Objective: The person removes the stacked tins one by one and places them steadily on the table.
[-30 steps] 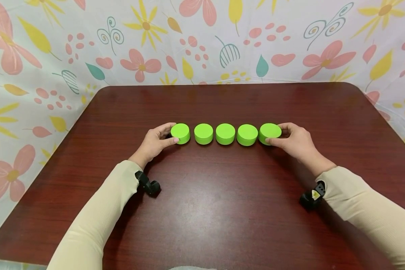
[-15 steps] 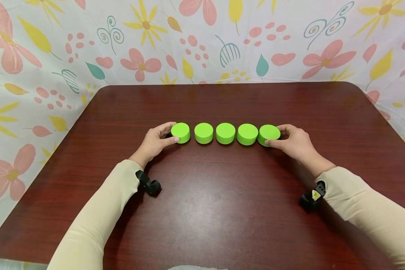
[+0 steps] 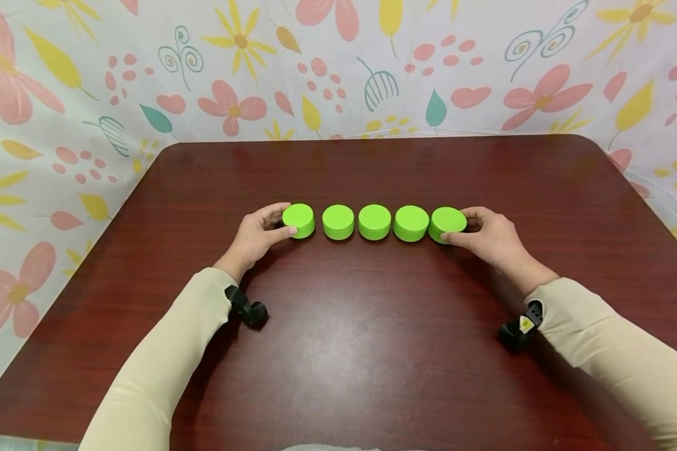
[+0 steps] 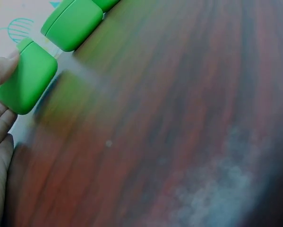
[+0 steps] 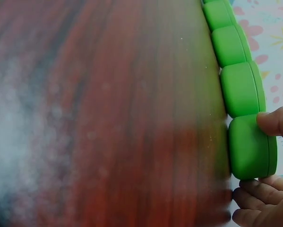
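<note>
A flowered cloth in pink, yellow and teal hangs behind and around a dark red wooden table that fills most of the frame. Across the middle of the frame runs a row of five round green blocks, spaced just apart. The left hand has its thumb and fingers curled round the leftmost block, gripping it at the left end of the row. The right hand grips the rightmost block the same way, thumb on the near side, fingers behind. Between them stand the three middle blocks, untouched. Both end blocks seem to rest on the table, though the blurred wrist views make that hard to confirm. Cream sleeves cover both forearms.
</note>
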The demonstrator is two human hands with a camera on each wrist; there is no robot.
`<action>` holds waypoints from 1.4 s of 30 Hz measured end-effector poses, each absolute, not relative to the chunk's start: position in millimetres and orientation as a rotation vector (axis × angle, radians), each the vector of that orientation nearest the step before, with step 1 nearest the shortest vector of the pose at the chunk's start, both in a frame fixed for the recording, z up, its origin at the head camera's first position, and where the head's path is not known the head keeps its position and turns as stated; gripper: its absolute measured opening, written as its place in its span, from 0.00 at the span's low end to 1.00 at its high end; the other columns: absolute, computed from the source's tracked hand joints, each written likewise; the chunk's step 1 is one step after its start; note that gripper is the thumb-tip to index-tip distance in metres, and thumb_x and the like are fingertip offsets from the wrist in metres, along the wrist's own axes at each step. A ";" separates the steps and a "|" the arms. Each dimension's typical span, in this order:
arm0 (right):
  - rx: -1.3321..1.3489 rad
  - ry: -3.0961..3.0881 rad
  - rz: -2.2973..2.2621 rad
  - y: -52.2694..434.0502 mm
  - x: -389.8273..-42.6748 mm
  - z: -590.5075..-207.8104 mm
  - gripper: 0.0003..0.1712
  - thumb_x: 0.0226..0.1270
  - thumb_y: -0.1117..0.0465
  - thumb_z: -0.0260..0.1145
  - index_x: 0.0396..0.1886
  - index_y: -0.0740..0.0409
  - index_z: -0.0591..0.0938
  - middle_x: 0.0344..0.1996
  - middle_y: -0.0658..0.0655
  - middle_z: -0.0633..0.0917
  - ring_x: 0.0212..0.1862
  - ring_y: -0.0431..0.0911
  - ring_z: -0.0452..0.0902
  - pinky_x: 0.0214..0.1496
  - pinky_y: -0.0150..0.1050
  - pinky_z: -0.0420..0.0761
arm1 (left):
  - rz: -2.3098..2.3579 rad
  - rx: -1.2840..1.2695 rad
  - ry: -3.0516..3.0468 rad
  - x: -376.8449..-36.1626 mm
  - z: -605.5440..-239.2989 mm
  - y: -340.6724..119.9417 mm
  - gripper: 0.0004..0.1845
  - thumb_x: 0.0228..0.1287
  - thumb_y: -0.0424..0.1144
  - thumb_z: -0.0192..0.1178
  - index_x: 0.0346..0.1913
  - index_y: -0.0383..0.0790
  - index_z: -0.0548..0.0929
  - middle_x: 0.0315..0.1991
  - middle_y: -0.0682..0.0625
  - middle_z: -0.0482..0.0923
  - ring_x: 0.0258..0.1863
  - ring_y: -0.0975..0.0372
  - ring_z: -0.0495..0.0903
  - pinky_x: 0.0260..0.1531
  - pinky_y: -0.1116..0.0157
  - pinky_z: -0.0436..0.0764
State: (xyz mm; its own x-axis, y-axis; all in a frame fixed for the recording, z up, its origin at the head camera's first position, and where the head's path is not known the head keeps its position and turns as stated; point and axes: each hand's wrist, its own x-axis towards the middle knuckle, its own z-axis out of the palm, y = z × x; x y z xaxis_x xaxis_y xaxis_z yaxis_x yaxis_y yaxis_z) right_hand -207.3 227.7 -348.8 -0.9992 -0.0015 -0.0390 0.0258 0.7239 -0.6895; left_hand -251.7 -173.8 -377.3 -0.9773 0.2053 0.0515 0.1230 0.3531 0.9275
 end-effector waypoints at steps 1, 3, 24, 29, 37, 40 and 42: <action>0.023 2.883 -1.154 227.6 -207.0 -349.0 0.36 0.53 0.48 0.70 0.56 0.64 0.72 0.48 0.67 0.79 0.50 0.55 0.73 0.46 0.41 0.70 | 1.728 0.310 2.521 -251.2 -377.5 -174.2 0.29 0.56 0.33 0.65 0.62 0.40 0.72 0.57 0.43 0.75 0.58 0.56 0.72 0.56 0.61 0.71; 0.027 2.883 -1.154 227.4 -206.5 -349.3 0.36 0.53 0.47 0.70 0.56 0.64 0.72 0.48 0.66 0.79 0.50 0.55 0.73 0.45 0.41 0.70 | 1.753 0.318 2.509 -250.5 -377.7 -174.3 0.29 0.56 0.32 0.65 0.62 0.40 0.72 0.57 0.43 0.75 0.58 0.56 0.72 0.56 0.61 0.71; 0.031 2.870 -1.169 222.8 -202.7 -348.3 0.37 0.53 0.48 0.71 0.57 0.64 0.71 0.49 0.68 0.78 0.52 0.57 0.72 0.48 0.44 0.70 | 1.817 0.355 2.428 -247.2 -376.3 -169.6 0.28 0.54 0.28 0.65 0.61 0.37 0.73 0.57 0.40 0.74 0.57 0.56 0.73 0.45 0.75 0.75; 0.030 2.872 -1.164 222.8 -202.3 -348.8 0.37 0.53 0.48 0.70 0.57 0.64 0.71 0.50 0.68 0.78 0.52 0.57 0.72 0.49 0.46 0.70 | 1.805 0.360 2.412 -247.6 -378.5 -169.6 0.28 0.55 0.28 0.65 0.61 0.36 0.72 0.57 0.40 0.74 0.58 0.55 0.72 0.44 0.75 0.76; 0.027 2.879 -1.166 224.1 -201.8 -350.9 0.37 0.53 0.47 0.71 0.57 0.64 0.71 0.50 0.68 0.78 0.52 0.57 0.73 0.49 0.45 0.70 | 1.797 0.394 2.387 -248.4 -379.2 -169.9 0.28 0.55 0.27 0.64 0.61 0.35 0.72 0.58 0.39 0.73 0.58 0.54 0.72 0.43 0.75 0.76; 0.027 2.866 -1.176 224.7 -202.2 -351.4 0.37 0.53 0.48 0.71 0.57 0.64 0.71 0.50 0.68 0.78 0.53 0.57 0.72 0.49 0.44 0.69 | 1.801 0.414 2.378 -249.3 -379.2 -170.0 0.28 0.54 0.27 0.65 0.60 0.34 0.72 0.58 0.39 0.73 0.58 0.54 0.72 0.43 0.76 0.76; 0.025 2.851 -1.189 224.7 -202.5 -352.1 0.38 0.53 0.49 0.71 0.58 0.64 0.69 0.51 0.68 0.77 0.54 0.58 0.71 0.49 0.44 0.69 | 1.809 0.418 2.373 -249.4 -379.6 -170.1 0.28 0.53 0.26 0.65 0.60 0.33 0.72 0.57 0.39 0.73 0.58 0.54 0.72 0.44 0.76 0.76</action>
State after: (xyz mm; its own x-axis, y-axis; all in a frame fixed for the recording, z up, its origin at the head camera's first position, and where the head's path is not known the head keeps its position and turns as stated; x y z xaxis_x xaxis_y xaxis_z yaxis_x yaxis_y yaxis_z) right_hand -202.5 224.7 -352.1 -0.9985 -0.0051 -0.0544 0.0350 0.7036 -0.7097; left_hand -249.4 -170.1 -379.6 -0.9534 0.2945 0.0651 0.1408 0.2440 0.9595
